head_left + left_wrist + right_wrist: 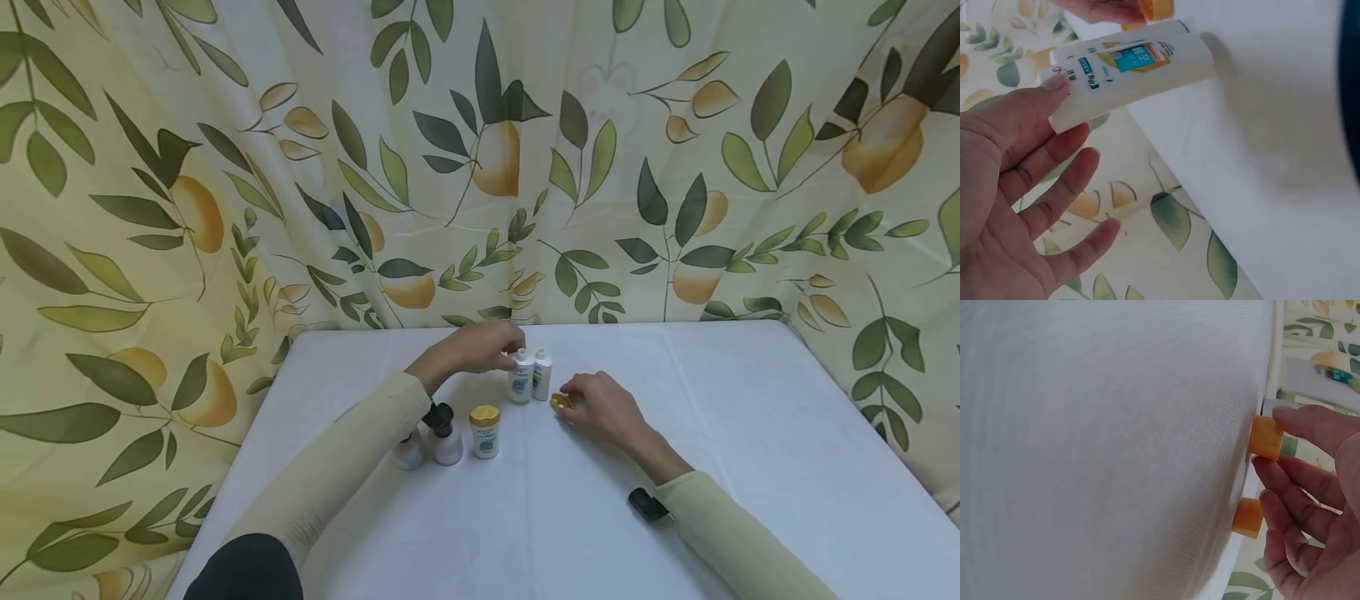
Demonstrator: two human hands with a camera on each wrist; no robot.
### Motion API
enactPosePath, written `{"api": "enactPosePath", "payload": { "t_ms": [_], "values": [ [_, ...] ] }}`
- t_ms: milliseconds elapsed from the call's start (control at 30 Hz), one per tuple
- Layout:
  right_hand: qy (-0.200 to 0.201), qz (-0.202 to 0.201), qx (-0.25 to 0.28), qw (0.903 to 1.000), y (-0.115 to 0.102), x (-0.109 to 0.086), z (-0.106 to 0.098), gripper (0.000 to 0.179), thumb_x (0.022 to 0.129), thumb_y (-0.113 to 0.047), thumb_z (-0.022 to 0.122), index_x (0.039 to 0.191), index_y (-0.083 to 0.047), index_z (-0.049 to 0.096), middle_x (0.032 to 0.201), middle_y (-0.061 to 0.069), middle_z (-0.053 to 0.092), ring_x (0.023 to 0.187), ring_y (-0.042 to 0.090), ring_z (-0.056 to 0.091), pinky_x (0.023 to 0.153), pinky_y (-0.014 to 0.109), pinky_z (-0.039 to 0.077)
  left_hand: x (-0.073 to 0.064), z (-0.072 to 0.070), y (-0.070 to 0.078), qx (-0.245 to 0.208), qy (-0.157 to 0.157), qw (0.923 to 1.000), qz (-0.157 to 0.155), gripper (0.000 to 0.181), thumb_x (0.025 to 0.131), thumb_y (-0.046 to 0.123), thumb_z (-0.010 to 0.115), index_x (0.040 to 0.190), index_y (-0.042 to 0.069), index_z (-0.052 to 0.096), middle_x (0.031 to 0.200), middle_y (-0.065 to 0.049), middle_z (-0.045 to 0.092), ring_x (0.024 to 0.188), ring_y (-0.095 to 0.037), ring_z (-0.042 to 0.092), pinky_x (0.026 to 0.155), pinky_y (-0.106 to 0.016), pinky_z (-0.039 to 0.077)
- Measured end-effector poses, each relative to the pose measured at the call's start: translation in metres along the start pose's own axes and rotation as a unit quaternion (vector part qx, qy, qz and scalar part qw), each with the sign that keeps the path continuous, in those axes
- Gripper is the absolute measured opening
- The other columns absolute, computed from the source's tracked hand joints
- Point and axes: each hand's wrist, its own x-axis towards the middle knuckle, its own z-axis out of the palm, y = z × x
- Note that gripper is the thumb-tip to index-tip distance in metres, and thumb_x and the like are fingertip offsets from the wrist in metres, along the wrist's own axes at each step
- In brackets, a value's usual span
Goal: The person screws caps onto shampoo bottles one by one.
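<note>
Two white bottles with printed labels stand side by side toward the back of the table, their small necks bare. My left hand (480,348) pinches the nearer bottle (521,385) by its upper end between thumb and index finger; the other fingers are spread in the left wrist view. Close against it is the second bottle (542,379). To the right, my right hand (603,408) pinches an orange cap (1266,437) between thumb and fingertips, low over the table. Beside those fingers in the right wrist view sits another orange cap (1247,517).
Nearer the front stands a small white jar (486,439) with a gold lid. Left of it are two pale bottles with black tops, one bottle (447,450) partly behind the left sleeve. A black object (647,504) is by the right sleeve. A patterned curtain (600,167) hangs behind the table.
</note>
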Motion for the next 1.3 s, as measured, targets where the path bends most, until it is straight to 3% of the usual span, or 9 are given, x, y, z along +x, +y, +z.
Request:
{"api": "enactPosePath", "payload": {
  "t_ms": [200, 400, 600, 900, 1033, 1300],
  "values": [
    [-0.011, 0.009, -0.008, 0.9999, -0.001, 0.002, 0.000, 0.029, 0.083, -0.030, 0.084, 0.100, -0.007, 0.079, 0.091, -0.001, 0.070, 0.087, 0.020, 0.057, 0.073, 0.039, 0.053, -0.012, -0.008, -0.002, -0.032, 0.039, 0.9987, 0.009, 0.022, 0.098, 0.022, 0.070, 0.115, 0.009, 0.067, 0.108, -0.003, 0.065, 0.101, -0.019, 0.061, 0.087, -0.030, 0.053],
    [-0.021, 0.020, 0.009, 0.9995, -0.002, 0.002, 0.000, 0.029, 0.085, -0.028, 0.082, 0.103, -0.006, 0.077, 0.095, 0.001, 0.072, 0.092, 0.023, 0.061, 0.081, 0.043, 0.055, -0.029, -0.014, -0.001, -0.072, 0.079, 0.9943, 0.007, 0.022, 0.099, 0.021, 0.069, 0.115, 0.007, 0.063, 0.109, -0.007, 0.063, 0.106, -0.028, 0.062, 0.089, -0.035, 0.053],
    [-0.031, 0.049, 0.036, 0.9977, -0.005, 0.002, -0.004, 0.030, 0.087, -0.027, 0.079, 0.108, -0.006, 0.074, 0.100, 0.005, 0.072, 0.097, 0.023, 0.062, 0.086, 0.046, 0.056, -0.047, -0.015, 0.001, -0.118, 0.126, 0.9850, -0.005, 0.026, 0.098, 0.022, 0.069, 0.117, 0.006, 0.061, 0.112, -0.006, 0.064, 0.110, -0.028, 0.063, 0.093, -0.037, 0.054],
    [-0.033, 0.049, 0.052, 0.9969, -0.010, 0.000, -0.009, 0.028, 0.089, -0.023, 0.077, 0.110, -0.005, 0.073, 0.104, 0.008, 0.074, 0.100, 0.026, 0.066, 0.089, 0.049, 0.056, -0.069, -0.005, 0.004, -0.184, 0.206, 0.9608, -0.014, 0.021, 0.098, 0.017, 0.070, 0.115, 0.006, 0.063, 0.108, -0.004, 0.067, 0.104, -0.023, 0.063, 0.085, -0.033, 0.056],
    [-0.033, 0.043, 0.059, 0.9968, -0.011, -0.001, -0.011, 0.028, 0.089, -0.023, 0.076, 0.110, -0.005, 0.072, 0.104, 0.008, 0.075, 0.099, 0.026, 0.067, 0.088, 0.049, 0.057, -0.077, 0.003, 0.006, -0.201, 0.248, 0.9475, -0.014, 0.021, 0.097, 0.015, 0.070, 0.115, 0.008, 0.064, 0.107, -0.002, 0.068, 0.104, -0.020, 0.062, 0.088, -0.036, 0.055],
    [-0.024, 0.033, 0.078, 0.9961, -0.011, -0.003, -0.014, 0.025, 0.089, -0.019, 0.076, 0.108, -0.004, 0.071, 0.096, 0.005, 0.074, 0.088, 0.019, 0.068, 0.077, 0.040, 0.058, -0.095, 0.018, 0.010, -0.273, 0.308, 0.9112, -0.008, 0.023, 0.098, 0.015, 0.068, 0.119, 0.005, 0.062, 0.110, -0.005, 0.068, 0.105, -0.021, 0.064, 0.093, -0.044, 0.056]
  ]
}}
